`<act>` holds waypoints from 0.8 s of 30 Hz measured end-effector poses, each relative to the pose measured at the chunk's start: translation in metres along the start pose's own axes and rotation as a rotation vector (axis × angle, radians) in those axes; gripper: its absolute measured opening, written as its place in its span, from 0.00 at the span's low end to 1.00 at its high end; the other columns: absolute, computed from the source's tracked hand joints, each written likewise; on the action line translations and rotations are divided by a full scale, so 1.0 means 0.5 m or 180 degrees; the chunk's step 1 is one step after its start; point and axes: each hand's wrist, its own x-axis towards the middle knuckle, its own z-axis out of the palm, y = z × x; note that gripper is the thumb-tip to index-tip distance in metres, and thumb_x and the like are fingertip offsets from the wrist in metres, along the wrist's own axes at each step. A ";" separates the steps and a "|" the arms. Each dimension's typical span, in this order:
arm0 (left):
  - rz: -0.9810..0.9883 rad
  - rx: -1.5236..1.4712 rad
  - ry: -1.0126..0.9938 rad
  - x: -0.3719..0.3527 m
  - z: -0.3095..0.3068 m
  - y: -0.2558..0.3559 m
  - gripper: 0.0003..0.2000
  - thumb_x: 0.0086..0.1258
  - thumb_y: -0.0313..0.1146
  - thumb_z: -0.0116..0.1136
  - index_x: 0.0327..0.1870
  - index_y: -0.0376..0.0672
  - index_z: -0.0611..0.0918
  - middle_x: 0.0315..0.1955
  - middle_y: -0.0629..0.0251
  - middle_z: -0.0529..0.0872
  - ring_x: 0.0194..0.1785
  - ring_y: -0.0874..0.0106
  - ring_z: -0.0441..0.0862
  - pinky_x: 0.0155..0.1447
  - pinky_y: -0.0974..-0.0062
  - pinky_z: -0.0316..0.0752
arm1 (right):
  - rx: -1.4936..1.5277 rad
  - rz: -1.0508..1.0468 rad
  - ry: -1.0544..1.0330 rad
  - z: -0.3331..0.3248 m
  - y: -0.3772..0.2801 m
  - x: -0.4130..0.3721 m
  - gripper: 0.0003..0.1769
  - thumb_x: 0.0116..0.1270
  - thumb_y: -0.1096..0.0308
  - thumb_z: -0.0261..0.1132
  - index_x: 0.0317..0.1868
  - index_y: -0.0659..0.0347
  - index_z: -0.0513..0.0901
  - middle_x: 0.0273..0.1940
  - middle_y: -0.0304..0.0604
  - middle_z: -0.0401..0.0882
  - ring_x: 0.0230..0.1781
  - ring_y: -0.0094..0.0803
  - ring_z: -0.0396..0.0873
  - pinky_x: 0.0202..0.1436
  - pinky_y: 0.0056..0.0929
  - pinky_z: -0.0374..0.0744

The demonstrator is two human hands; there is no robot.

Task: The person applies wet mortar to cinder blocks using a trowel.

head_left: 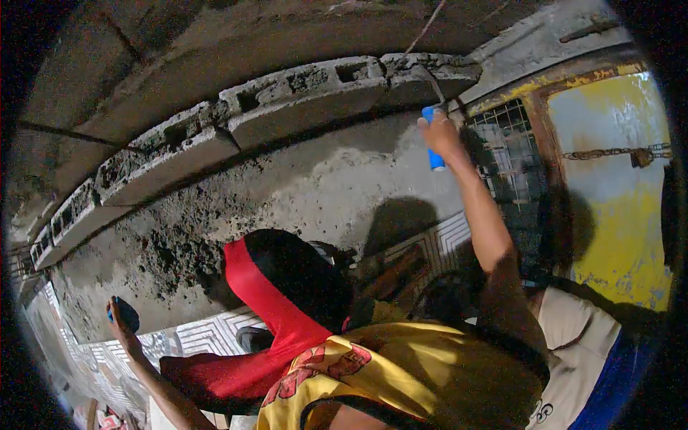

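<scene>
High on the right, my right hand point(442, 136) is closed round the blue handle point(436, 159) of a tool. A thin bent metal shank point(433, 82) runs up from it towards the end of the block row; I cannot make out the tool's working end. A row of grey hollow concrete blocks point(308, 100) runs along the top of a low plastered wall point(337, 172), with cavities showing. At the lower left, my left hand point(120, 326) has its fingers bent around something small, partly blue, beside the wall. Its shape is lost in dark shadow.
Rough dark mortar point(186, 244) marks the wall. Patterned white tiles point(222, 330) lie at its foot. On the right stand a metal grille point(509, 154) and a yellow-and-grey door point(613, 236) with a chain point(598, 155). Red-and-black clothing point(272, 301) blocks the lower middle.
</scene>
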 end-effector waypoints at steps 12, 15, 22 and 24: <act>0.0395 -0.0749 0.0410 -0.074 0.017 0.038 0.20 0.68 0.48 0.57 0.57 0.48 0.78 0.40 0.67 0.77 0.40 0.75 0.76 0.45 0.74 0.73 | 0.1221 -0.0587 -0.0820 -0.178 -0.082 -0.146 0.24 0.64 0.54 0.62 0.53 0.64 0.77 0.41 0.52 0.82 0.42 0.43 0.81 0.48 0.41 0.77; 0.1041 -0.2106 0.0775 -0.063 0.042 0.114 0.18 0.66 0.50 0.59 0.50 0.49 0.79 0.39 0.68 0.79 0.41 0.71 0.80 0.45 0.70 0.80 | 0.1339 -0.0745 -0.2003 -0.183 -0.202 -0.190 0.25 0.65 0.56 0.62 0.56 0.64 0.75 0.40 0.48 0.81 0.41 0.38 0.80 0.48 0.36 0.77; 0.1659 -0.3327 0.0485 -0.145 0.139 0.270 0.23 0.60 0.35 0.67 0.53 0.41 0.71 0.45 0.59 0.76 0.50 0.65 0.77 0.56 0.62 0.78 | 0.1149 -0.3589 -0.2254 0.222 -0.638 -0.267 0.25 0.62 0.47 0.63 0.40 0.64 0.78 0.34 0.57 0.82 0.35 0.53 0.81 0.40 0.45 0.77; 0.1461 -0.3752 0.0253 -0.138 0.133 0.260 0.21 0.64 0.42 0.63 0.52 0.43 0.72 0.45 0.58 0.76 0.52 0.64 0.77 0.56 0.59 0.78 | 0.0819 -0.4174 -0.1980 0.323 -0.837 -0.287 0.24 0.61 0.46 0.62 0.39 0.63 0.78 0.36 0.60 0.81 0.38 0.58 0.80 0.41 0.49 0.77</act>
